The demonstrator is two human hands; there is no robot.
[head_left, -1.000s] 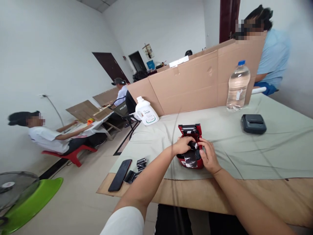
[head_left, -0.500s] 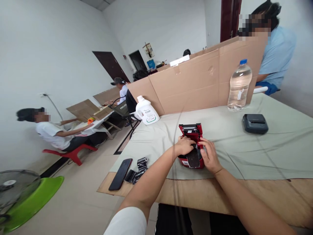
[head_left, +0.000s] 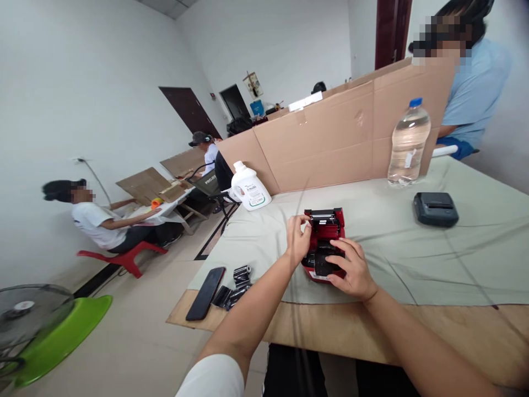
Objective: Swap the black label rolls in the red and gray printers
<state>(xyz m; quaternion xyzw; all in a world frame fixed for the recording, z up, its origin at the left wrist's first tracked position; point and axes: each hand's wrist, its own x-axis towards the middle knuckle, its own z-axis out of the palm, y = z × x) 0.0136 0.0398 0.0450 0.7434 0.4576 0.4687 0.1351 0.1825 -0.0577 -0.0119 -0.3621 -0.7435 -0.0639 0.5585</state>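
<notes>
A red and black label printer [head_left: 324, 229] sits on the cloth in front of me with its lid [head_left: 324, 216] raised. Inside lies a black roll, and a black strip [head_left: 324, 264] from it hangs over the printer's front. My left hand [head_left: 296, 240] has its fingers curled, with thumb and index pinching the left edge of the lid. Over the right side of the printer is my right hand [head_left: 351, 270], fingers spread and fingertips on the black strip. The palm sides of both hands are mostly hidden.
Left of the printer lie a phone [head_left: 205, 294] and several small black rolls [head_left: 231, 295]. A white jug [head_left: 250, 190], a water bottle [head_left: 409, 143] and a dark grey device [head_left: 436, 209] stand behind. A cardboard partition [head_left: 318, 143] borders the table. Other people sit beyond.
My left hand has left the roll inside the printer and moved up and left to the lid's edge. My right hand has shifted left, onto the black strip.
</notes>
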